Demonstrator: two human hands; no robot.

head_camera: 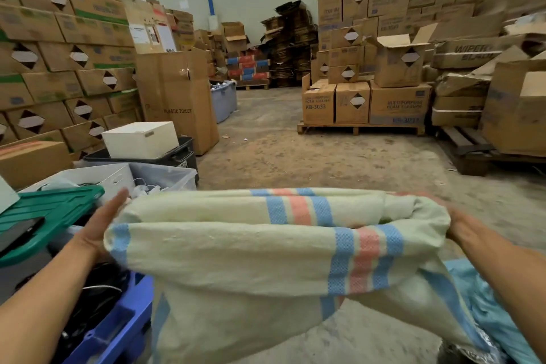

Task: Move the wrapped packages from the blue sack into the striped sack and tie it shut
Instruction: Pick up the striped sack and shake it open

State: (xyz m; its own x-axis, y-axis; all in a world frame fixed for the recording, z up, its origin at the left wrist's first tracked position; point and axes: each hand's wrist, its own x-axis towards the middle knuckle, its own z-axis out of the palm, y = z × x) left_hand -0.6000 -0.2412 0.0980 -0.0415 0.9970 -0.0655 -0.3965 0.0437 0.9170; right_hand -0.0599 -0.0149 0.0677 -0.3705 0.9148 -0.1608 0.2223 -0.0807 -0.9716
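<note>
The pale woven plastic striped sack [266, 251], banded in blue and pink, is held up at its mouth over the grey concrete floor [310, 154]. The left hand [97, 224] presses flat, fingers straight, against the sack's left rim. The right hand [461, 226] holds the right rim; its fingers are hidden behind the fabric, so the grip cannot be told. The light blue sack [490, 313] lies just beside the striped sack, at the lower right. Stacked brown cardboard boxes [59, 53] line both sides of the floor, some on a wooden pallet [360, 128]. A green plastic lid [50, 213] and a blue plastic crate [118, 328] sit at the left.
</note>
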